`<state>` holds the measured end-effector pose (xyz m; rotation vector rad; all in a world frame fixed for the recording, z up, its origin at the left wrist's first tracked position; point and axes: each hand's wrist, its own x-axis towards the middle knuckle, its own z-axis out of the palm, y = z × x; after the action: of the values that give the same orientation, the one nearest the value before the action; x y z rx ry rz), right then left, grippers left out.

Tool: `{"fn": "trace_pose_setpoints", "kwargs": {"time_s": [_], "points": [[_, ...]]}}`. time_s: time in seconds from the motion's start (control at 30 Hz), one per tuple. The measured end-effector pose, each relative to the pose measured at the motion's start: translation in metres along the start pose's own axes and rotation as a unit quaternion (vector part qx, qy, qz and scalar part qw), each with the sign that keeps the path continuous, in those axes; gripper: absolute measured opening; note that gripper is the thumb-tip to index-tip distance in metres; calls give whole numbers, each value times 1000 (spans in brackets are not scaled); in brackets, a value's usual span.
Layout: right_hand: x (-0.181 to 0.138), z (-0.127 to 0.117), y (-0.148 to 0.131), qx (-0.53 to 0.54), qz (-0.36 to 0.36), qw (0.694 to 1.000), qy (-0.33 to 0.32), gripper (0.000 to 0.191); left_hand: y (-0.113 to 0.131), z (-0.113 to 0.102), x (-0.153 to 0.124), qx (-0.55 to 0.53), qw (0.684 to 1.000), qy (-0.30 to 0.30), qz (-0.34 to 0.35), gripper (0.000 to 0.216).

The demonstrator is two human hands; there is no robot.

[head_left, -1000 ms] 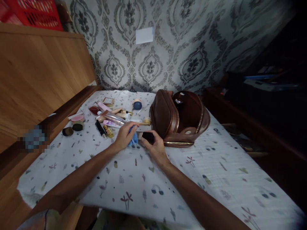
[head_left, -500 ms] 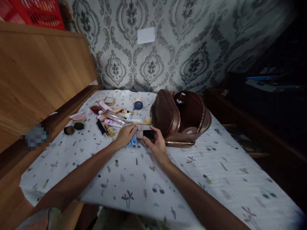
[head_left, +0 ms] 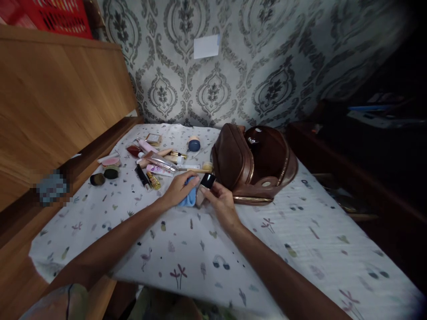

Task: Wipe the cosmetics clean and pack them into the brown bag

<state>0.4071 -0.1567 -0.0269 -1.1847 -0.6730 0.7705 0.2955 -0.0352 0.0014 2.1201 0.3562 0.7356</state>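
A foundation bottle (head_left: 202, 195) with a square black cap is gripped by my right hand (head_left: 224, 202), tilted with the cap up and away from me. My left hand (head_left: 176, 191) is closed on a blue cloth (head_left: 190, 198) right beside the bottle. Just right of my right hand stands a brown leather bag (head_left: 230, 155), its zipped top wide open; something shiny shows inside. Beyond my left hand lies a pile of cosmetics: a clear pinkish tube (head_left: 160, 161), a black tube (head_left: 143, 178), a gold-capped small bottle (head_left: 153, 180) and a wooden-handled brush (head_left: 196, 170).
A round dark-blue container (head_left: 194, 145) stands at the back of the patterned white cloth (head_left: 187, 253). Makeup compacts (head_left: 111, 171) lie at the left edge. A wooden cabinet (head_left: 66, 84) bounds the left side, and a patterned wall (head_left: 213, 93) rises behind.
The bottle has turned from lying level to a tilt with its cap raised. More of the blue cloth shows under my left hand. The bag and cosmetics stay in place.
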Motion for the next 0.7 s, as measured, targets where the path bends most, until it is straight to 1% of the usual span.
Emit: {"fn": "trace_pose_setpoints", "kwargs": {"time_s": [0.07, 0.13, 0.23, 0.33, 0.53, 0.7], "points": [[-2, 0, -2, -26, 14, 999, -27, 38, -1, -1, 1, -73, 997, -8, -2, 41], [-4, 1, -3, -43, 20, 997, -62, 35, -3, 0, 2, -136, 990, -30, -32, 44], [-6, 3, -5, -55, 27, 994, -87, 35, -6, 3, 2, -192, 977, -46, -83, 43], [-6, 3, -7, -70, 35, 993, -94, 33, -8, 7, 1, -215, 971, -40, -93, 43], [-4, 2, -6, -94, 28, 989, -106, 28, -11, 11, 0, -212, 972, -24, -102, 45], [-4, 1, -5, -99, 36, 988, -115, 31, -14, 13, -2, -238, 964, -15, -120, 43]]}}
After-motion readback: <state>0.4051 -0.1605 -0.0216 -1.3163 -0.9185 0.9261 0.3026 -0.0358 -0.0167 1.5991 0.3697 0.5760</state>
